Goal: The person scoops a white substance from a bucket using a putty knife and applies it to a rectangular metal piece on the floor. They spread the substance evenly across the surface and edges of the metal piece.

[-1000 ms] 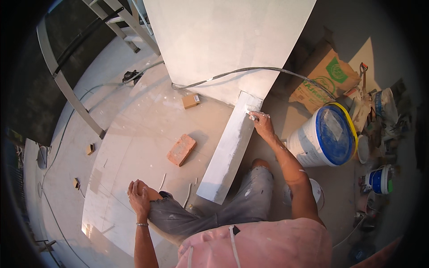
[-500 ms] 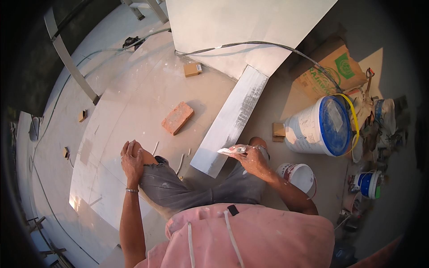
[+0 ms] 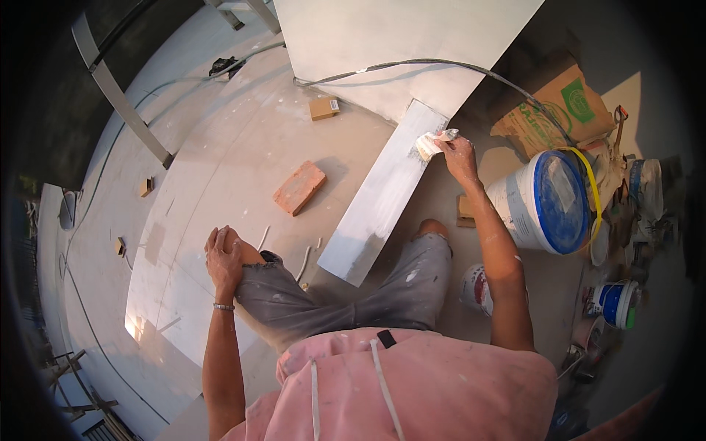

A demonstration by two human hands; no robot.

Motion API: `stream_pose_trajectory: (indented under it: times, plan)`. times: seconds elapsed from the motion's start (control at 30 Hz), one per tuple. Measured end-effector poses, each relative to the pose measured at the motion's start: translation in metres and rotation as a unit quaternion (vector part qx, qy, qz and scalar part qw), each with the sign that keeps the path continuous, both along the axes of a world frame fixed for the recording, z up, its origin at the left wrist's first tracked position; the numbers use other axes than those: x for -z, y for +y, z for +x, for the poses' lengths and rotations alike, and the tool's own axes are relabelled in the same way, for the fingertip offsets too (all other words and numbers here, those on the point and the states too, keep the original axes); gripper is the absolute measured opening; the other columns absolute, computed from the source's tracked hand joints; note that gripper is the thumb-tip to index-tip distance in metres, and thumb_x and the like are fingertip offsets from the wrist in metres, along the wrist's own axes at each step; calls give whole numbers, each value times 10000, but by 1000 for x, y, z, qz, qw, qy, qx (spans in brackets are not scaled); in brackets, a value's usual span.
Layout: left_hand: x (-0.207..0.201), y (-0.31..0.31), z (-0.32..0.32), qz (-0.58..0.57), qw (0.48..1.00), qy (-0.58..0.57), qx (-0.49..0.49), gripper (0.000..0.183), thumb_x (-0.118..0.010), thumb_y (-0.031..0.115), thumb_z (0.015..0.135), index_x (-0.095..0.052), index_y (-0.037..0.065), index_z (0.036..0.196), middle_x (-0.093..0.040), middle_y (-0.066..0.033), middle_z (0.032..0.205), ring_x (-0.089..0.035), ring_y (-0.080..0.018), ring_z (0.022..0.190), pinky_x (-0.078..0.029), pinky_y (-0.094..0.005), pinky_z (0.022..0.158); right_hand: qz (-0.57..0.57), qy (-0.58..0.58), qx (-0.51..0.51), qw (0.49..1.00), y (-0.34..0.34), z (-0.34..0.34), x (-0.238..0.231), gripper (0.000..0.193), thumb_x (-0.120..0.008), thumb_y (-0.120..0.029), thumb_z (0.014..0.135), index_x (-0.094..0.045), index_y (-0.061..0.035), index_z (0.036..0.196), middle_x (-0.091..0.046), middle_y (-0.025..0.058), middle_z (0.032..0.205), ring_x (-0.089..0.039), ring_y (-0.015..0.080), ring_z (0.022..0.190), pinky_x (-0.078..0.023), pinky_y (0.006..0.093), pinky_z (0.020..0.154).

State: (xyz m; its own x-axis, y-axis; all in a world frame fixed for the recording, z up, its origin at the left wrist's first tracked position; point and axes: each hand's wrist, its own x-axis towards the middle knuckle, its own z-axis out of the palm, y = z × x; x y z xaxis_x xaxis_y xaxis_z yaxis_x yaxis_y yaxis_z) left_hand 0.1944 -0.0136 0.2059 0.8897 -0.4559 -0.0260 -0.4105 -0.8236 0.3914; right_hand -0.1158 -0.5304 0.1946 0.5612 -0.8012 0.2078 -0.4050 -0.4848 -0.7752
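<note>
A paintbrush point(image 3: 432, 146) with white, paint-caked bristles is gripped in my right hand point(image 3: 460, 158), my arm stretched forward. Its bristles rest on the far part of a long flat board point(image 3: 379, 198). White paint covers most of the board, with a greyer, thinner patch near its close end. My left hand point(image 3: 223, 257) lies on my left knee, fingers stretched over it, holding nothing. An orange brick point(image 3: 299, 188) sits on the floor left of the board. The small white paint bucket point(image 3: 476, 288) is partly hidden behind my right forearm.
A large white bucket with a blue lid point(image 3: 562, 202) stands right of my arm, near a brown paper sack point(image 3: 559, 110). A black cable point(image 3: 412, 62) crosses the pale panel point(image 3: 412, 33) ahead. A small cardboard box point(image 3: 323, 108) lies beyond the brick.
My right hand has carried the brush forward from the board's near end to its far end. The streaky dark patch there is now mostly white. My left hand stays on the knee.
</note>
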Motion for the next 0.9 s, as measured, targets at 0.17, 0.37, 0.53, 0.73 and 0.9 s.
stream_pose_trajectory:
  times: [0.17, 0.37, 0.53, 0.73, 0.9]
  plan:
    - [2, -5, -1, -8, 1000, 1, 8, 470, -649, 291, 955, -660, 165, 1408, -514, -118, 1569, -486, -350, 1435, -435, -478, 1167, -162, 29, -58, 985, 79, -12, 13, 210, -687, -56, 965, -739, -15, 1164, -761, 200, 1142, -723, 401, 1071, -591, 443, 906]
    - [-1, -3, 1, 0, 1000, 11, 9, 484, -647, 299, 957, -653, 164, 1422, -507, -121, 1575, -479, -350, 1439, -424, -478, 1175, 118, 47, -194, 973, 244, -43, -34, 238, -761, -117, 950, -739, -7, 1159, -785, 148, 1109, -767, 298, 1016, -602, 384, 869]
    - [-3, -6, 1, 23, 999, -10, 20, 489, -648, 291, 960, -646, 151, 1428, -499, -143, 1577, -462, -362, 1450, -414, -482, 1184, 248, 24, -114, 962, 160, -30, -17, 285, -764, -215, 974, -756, 24, 1129, -792, 150, 984, -751, 217, 883, -573, 350, 792]
    - [-8, -4, -9, 13, 1000, -7, 16, 485, -644, 260, 965, -637, 123, 1431, -481, -166, 1592, -444, -382, 1462, -407, -487, 1190, 86, -14, 14, 996, -45, -11, 22, 256, -779, -185, 931, -745, 47, 1035, -800, 156, 958, -752, 213, 836, -565, 355, 765]
    - [-17, 13, -13, 16, 1000, -7, 5, 485, -630, 260, 972, -631, 106, 1432, -476, -187, 1590, -439, -397, 1461, -396, -497, 1194, -80, 25, 45, 995, -85, 2, 6, 197, -723, -169, 963, -751, -9, 1074, -778, 198, 1004, -756, 372, 932, -586, 441, 793]
